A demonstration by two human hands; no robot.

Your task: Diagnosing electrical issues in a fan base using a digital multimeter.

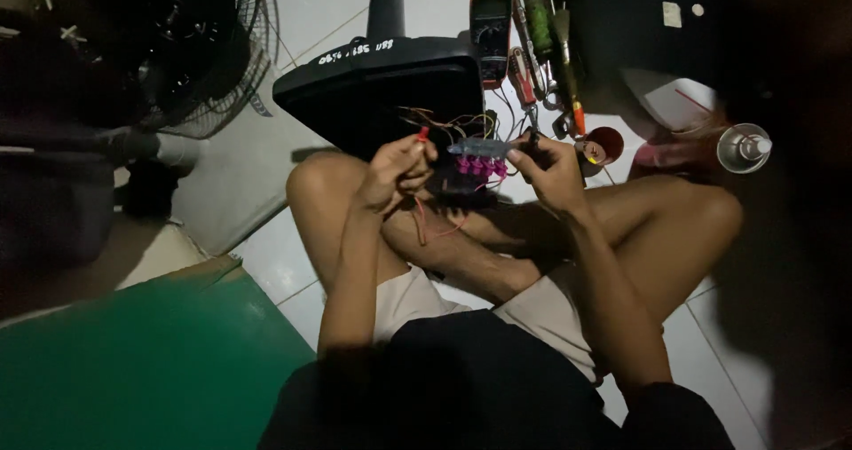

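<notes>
the head view looked down on a dim room with a floor (266, 161) of pale tiles, where a person sat cross-legged. a green mat (151, 361) lay at the lower left, and a fan cage (213, 59) with dark wire ribs stood at the upper left. just ahead of the knees sat one black fan base (382, 86) with its pole rising out of view.

no box or tray held anything that could be made out; the tools lay loose on the floor. beside the base lay one multimeter (491, 37) with a dark body and orange edge, and next to it a row of screwdrivers (541, 33), at least three, though the exact count was hard to tell in the dark. near them sat one red tape roll (605, 144), and farther right one clear cup-shaped piece (744, 146).

the left hand (395, 173) was closed, pinching one red probe (422, 136) whose thin lead hung down over the leg. the right hand (550, 168) was closed on one switch block (479, 155), held above the lap between both hands, with four pink buttons along its underside and thin wires trailing back to the fan base.
</notes>
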